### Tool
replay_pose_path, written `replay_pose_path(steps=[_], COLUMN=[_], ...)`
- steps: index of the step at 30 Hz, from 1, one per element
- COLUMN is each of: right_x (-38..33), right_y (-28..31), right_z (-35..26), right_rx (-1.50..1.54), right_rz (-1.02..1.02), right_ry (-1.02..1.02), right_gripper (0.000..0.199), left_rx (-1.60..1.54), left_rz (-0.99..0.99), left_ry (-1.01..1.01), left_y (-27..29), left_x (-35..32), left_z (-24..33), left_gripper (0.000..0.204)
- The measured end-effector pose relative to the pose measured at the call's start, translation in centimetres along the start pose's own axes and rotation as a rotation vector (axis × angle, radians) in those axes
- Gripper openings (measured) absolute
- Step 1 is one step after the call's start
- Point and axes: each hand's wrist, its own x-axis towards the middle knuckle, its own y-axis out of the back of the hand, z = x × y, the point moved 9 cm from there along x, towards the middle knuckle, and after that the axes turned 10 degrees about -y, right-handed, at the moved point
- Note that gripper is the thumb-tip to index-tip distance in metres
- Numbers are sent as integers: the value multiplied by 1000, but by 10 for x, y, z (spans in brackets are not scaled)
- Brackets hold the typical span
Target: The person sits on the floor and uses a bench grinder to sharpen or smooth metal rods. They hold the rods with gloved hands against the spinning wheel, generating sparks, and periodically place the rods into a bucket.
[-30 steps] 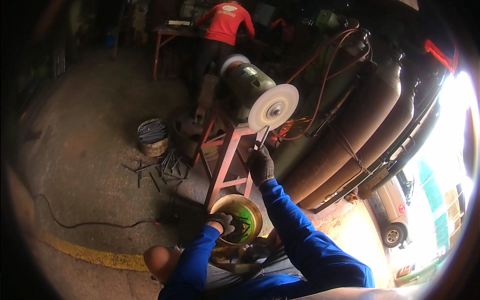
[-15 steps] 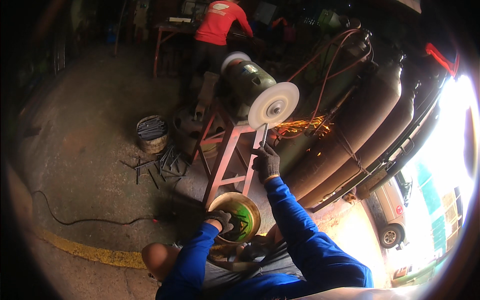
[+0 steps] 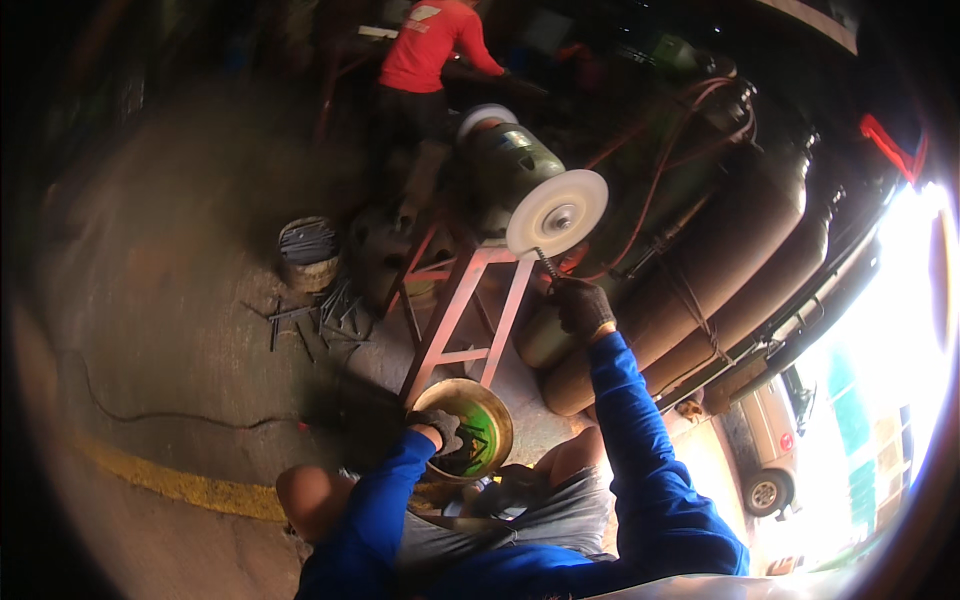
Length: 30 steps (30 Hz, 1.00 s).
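Note:
My right hand [image 3: 583, 308], in a dark glove, is closed around a short, ribbed metal rod [image 3: 548, 265]. The rod's far tip meets or nearly meets the lower edge of a pale round wheel [image 3: 557, 213] on a bench grinder [image 3: 513, 160]. The grinder sits on a reddish metal stand [image 3: 452, 310]. Lower down, my gloved left hand [image 3: 438, 428] reaches over the rim of a round bucket [image 3: 503, 437] with a green inside. Dark short pieces [image 3: 470, 455] lie in that bucket. Blur and shadow hide how the left fingers are bent.
Left of the stand, a bucket of dark rods [image 3: 308, 252] stands beside loose rods [image 3: 330, 318] on the floor. Large gas cylinders [image 3: 730, 240] with red hoses lean on the right. A cable [image 3: 190, 420] crosses the floor. Behind the grinder, a person in red [image 3: 430, 45] bends over a table.
My right hand and the rod have shifted right, and the rod now tilts more. The orange sparks beside the wheel are gone. The left hand stays at the bucket. The whole view has shifted slightly.

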Motion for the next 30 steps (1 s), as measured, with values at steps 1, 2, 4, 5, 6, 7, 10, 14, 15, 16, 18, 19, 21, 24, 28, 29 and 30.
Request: replay_pose_path(steps=[1,2,4,5,6,7,10,14,15,16,18,19,21,24,28,29,30], right_x=[1,-5,-13,-6,2,5,-14,-30,-29,-36,-52,-63,-114,-178,-206,-204,-199], right_y=[6,12,23,19,16,15,14,-2,-20,-42,-89,-116,-190,-266,-303,-307,-307], right_z=[-6,-8,-12,-7,-3,1,-19,5,27,55,108,130,120,151,151,156,149], right_rx=[-248,-489,-416,-500,-578,-656,-560,-268,-106,-31,-44,-135,-469,-489,-411,-468,-526], right_rz=[65,198,285,256,221,189,198,132,19,8,54,113,26,-162,-416,-429,-442], right_ry=[266,527,682,725,662,591,554,466,218,123,146,263,490,406,454,446,443], right_gripper=[24,27,25,32,31,31,26,26,25,23,20,19,19,22,19,20,21], left_rx=[1,2,4,5,5,-13,-62,-23,-25,-20,-7,6,73,19,-4,17,-102], left_rz=[-3,-5,7,21,30,51,76,208,208,208,108,38,349,329,281,254,398], left_ry=[-11,-17,-15,-13,-11,0,44,15,31,40,36,8,34,41,37,40,41], left_y=[1,7,9,8,5,17,25,2,-15,-27,-22,-10,-69,-80,-9,-5,7], left_x=[3,6,7,10,10,-3,-24,-5,7,14,3,-9,35,45,-8,-5,-9], left_z=[7,13,10,5,2,7,3,2,-3,-3,10,21,-11,-21,6,7,2], left_gripper=[50,49,47,46,46,44,43,39,40,40,42,43,41,39,35,35,33])
